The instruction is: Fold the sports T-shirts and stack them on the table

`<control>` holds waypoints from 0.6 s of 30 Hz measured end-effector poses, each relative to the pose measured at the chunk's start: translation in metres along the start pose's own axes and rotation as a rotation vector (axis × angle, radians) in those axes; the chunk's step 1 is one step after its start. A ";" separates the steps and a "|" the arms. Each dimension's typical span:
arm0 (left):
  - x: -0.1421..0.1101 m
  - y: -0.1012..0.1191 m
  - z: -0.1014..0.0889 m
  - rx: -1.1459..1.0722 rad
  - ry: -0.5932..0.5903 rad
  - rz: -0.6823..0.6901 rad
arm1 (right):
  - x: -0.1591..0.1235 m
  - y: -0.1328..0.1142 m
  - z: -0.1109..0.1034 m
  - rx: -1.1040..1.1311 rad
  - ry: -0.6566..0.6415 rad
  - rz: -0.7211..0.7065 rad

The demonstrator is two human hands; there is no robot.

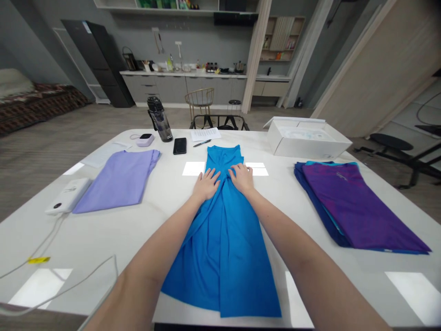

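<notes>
A bright blue cloth garment lies lengthwise on the white table, narrowing towards the far end and folded over along its middle. My left hand rests on it with fingers spread, holding nothing. My right hand lies flat beside it on the same cloth, also holding nothing. To the left sits a folded lavender garment, and to the right a folded purple and dark blue pile of cloth. Neither hand touches these.
Along the far side of the table are a water bottle, a black phone, a pen, a sheet of paper and an open white box. A white power bank with cables lies at the left.
</notes>
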State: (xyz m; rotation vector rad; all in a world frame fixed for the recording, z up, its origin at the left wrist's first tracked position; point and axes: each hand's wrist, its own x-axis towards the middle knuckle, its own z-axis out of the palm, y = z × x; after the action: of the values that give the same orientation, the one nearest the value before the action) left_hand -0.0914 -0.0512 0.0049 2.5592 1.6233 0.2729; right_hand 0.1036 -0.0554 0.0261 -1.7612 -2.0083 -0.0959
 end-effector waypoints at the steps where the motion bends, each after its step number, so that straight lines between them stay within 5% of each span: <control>1: 0.000 0.000 0.000 -0.004 -0.002 -0.001 | -0.008 -0.003 -0.005 0.010 -0.013 -0.016; 5: -0.001 0.000 -0.001 -0.013 0.002 0.005 | -0.054 -0.019 -0.022 0.047 -0.109 -0.095; 10: -0.002 0.004 -0.002 -0.001 0.019 -0.013 | -0.104 -0.028 -0.030 0.032 -0.236 -0.014; 18: -0.042 0.019 -0.019 -0.064 0.094 0.019 | -0.115 -0.027 -0.027 0.001 -0.271 0.020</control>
State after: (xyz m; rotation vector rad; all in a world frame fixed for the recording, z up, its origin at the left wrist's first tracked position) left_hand -0.0959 -0.0978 0.0225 2.5512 1.5930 0.4457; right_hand 0.0935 -0.1751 0.0129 -1.8777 -2.1736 0.1589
